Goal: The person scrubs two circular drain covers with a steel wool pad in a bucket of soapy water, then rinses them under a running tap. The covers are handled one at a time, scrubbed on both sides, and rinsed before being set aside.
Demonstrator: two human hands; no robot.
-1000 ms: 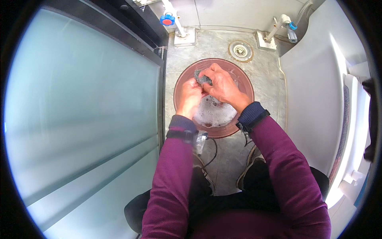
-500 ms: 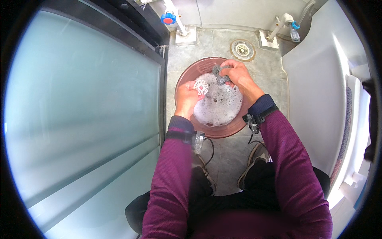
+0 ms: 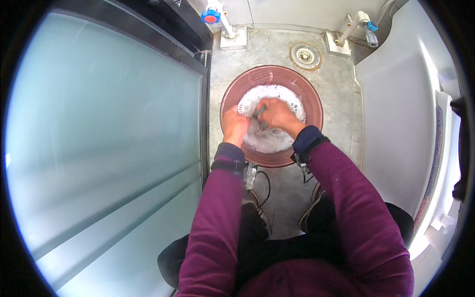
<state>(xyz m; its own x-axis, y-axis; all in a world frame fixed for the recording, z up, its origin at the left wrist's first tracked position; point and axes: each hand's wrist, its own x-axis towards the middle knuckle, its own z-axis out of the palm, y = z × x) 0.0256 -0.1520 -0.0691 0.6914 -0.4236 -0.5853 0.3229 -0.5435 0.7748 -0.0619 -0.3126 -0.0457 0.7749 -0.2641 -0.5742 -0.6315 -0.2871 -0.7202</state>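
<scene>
A: What is the left hand [image 3: 235, 124] doing?

B: It is holding a white slotted disc [image 3: 243, 109], fingers curling around the near edge. The disc is showing above the left part of a brown-red basin [image 3: 314, 111].

A: And the right hand [image 3: 278, 115]?

B: It is gripping a grey scrubber [image 3: 262, 120], which is sitting just right of the disc. Hand and scrubber are both blurring; I am not managing to tell whether scrubber and disc are touching.

A: Basin contents?

B: White suds [image 3: 272, 91] are covering much of the inside, thickest along the far side. Cloudy liquid is showing below the hands.

A: Surroundings?

B: The basin is standing on a grey floor [image 3: 341, 94], between the person's shoes and a round drain [image 3: 306, 56]. A pipe valve with a blue-and-red handle [image 3: 211, 16] is rising beyond, to the left. A frosted glass panel [image 3: 109, 128] is filling the left side.
</scene>
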